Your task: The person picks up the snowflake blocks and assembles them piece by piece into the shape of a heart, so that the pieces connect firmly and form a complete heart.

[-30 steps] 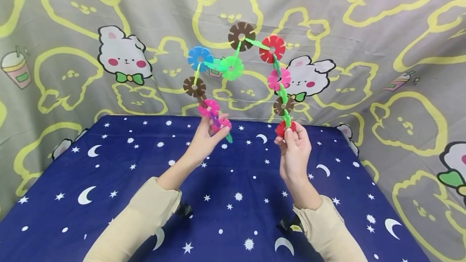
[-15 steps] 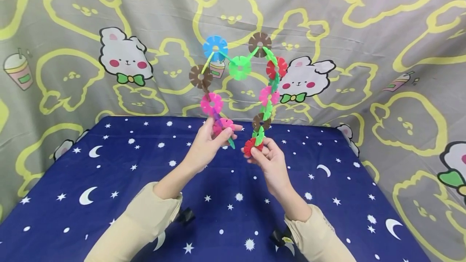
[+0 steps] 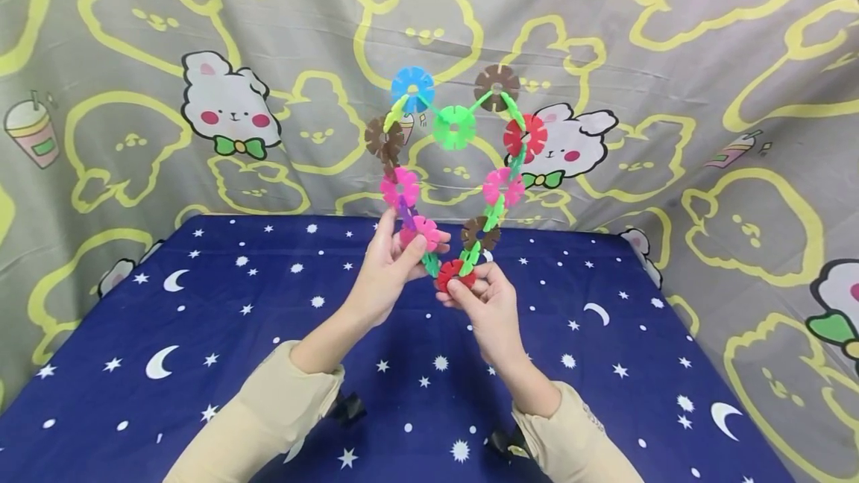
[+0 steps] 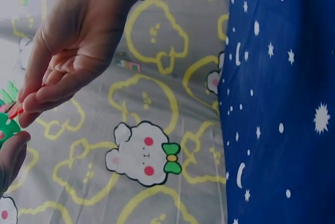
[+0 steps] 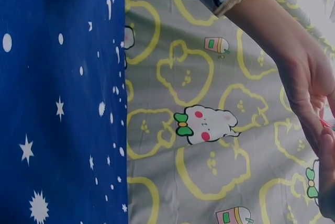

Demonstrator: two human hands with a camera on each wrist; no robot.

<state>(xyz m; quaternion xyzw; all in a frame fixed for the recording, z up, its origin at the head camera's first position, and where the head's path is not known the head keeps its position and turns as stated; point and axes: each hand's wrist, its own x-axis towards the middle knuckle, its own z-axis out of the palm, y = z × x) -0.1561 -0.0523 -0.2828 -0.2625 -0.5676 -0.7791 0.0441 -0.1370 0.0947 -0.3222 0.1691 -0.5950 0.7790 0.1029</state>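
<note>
A ring of notched plastic snowflake discs stands upright in the head view, like a heart outline. Its upper discs are blue (image 3: 412, 89), light green (image 3: 454, 127) and brown (image 3: 497, 87). My left hand (image 3: 389, 267) pinches a pink disc (image 3: 420, 234) low on the left side. My right hand (image 3: 492, 308) pinches the red disc (image 3: 455, 276) at the bottom. Between the hands a teal disc (image 3: 430, 264) meets the red disc's edge; whether they interlock cannot be told. In the left wrist view, a green disc (image 4: 7, 127) shows beside fingertips.
A dark blue cloth (image 3: 268, 393) with white stars and moons covers the table below the hands. Behind hangs a grey curtain (image 3: 302, 43) with yellow outlines and rabbit faces. Black wrist gear (image 3: 347, 408) shows under the left sleeve.
My right hand has moved left and down, bringing the red disc to the teal one by my left hand. The open chain has drawn together into a ring; the left hand shifted slightly right.
</note>
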